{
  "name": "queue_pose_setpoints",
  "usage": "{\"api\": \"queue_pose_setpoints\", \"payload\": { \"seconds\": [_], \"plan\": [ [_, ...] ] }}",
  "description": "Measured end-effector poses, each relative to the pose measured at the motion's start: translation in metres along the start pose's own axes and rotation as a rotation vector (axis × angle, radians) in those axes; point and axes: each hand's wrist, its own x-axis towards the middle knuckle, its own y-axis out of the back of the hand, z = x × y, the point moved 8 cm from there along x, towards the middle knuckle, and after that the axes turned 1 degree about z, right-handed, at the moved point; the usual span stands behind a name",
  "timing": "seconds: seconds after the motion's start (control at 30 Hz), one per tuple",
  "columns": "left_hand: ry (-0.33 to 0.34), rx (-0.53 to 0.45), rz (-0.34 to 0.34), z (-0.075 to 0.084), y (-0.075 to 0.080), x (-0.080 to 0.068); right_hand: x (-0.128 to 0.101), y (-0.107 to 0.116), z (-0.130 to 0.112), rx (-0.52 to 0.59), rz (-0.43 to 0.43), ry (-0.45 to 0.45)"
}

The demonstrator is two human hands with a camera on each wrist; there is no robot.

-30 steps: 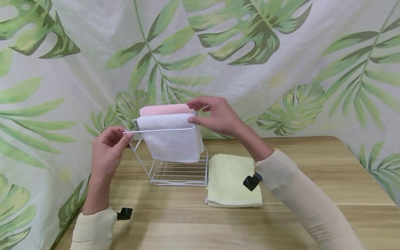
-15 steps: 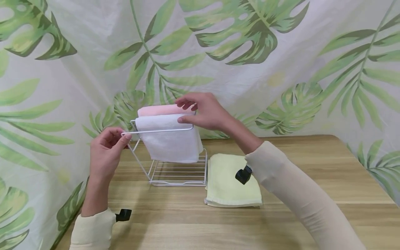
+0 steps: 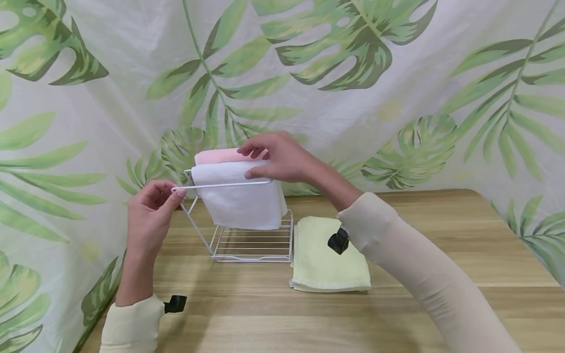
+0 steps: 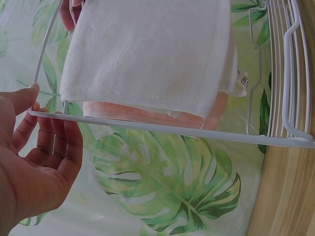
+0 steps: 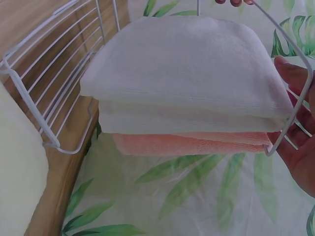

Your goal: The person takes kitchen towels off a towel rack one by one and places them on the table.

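A white wire rack (image 3: 220, 185) stands on the table with a white towel (image 3: 240, 206) draped over its upper part. Behind that hangs a pink towel (image 3: 216, 156). My left hand (image 3: 150, 211) pinches the rack's upper left front corner between thumb and fingers, also plain in the left wrist view. Above the right half of the towels is my right hand (image 3: 282, 157), its thumb at the white towel's top and its loosely bent fingers over the pink one. In the right wrist view, the right hand (image 5: 300, 147) lies beside the towels' edge and the rack's wire.
A folded pale yellow towel (image 3: 326, 264) lies on the wooden table (image 3: 247, 314) just right of the rack. The rack's wire base (image 3: 253, 245) shows below the hanging towels. A leaf-patterned curtain (image 3: 335, 113) rises behind the table.
My right hand has moved left along the top of the towels, away from the rack's right end. My left hand keeps its hold on the rack's corner.
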Motion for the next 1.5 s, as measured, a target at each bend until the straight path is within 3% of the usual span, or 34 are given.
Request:
{"api": "queue_pose_setpoints", "payload": {
  "seconds": [0.37,0.93,1.2,1.5],
  "plan": [
    [0.001,-0.026,-0.004,0.0,0.0,0.0,0.013,-0.008,-0.001,0.024,-0.048,-0.015],
    [-0.004,0.013,0.0,0.0,0.0,-0.001,0.024,-0.02,0.001,0.167,-0.031,-0.042],
    [-0.01,0.037,0.002,0.002,-0.001,-0.001,0.023,-0.024,0.006,0.132,-0.011,-0.059],
    [-0.02,0.051,-0.008,0.002,-0.002,-0.002,0.017,-0.026,0.008,-0.016,-0.021,-0.109]
  ]
}}
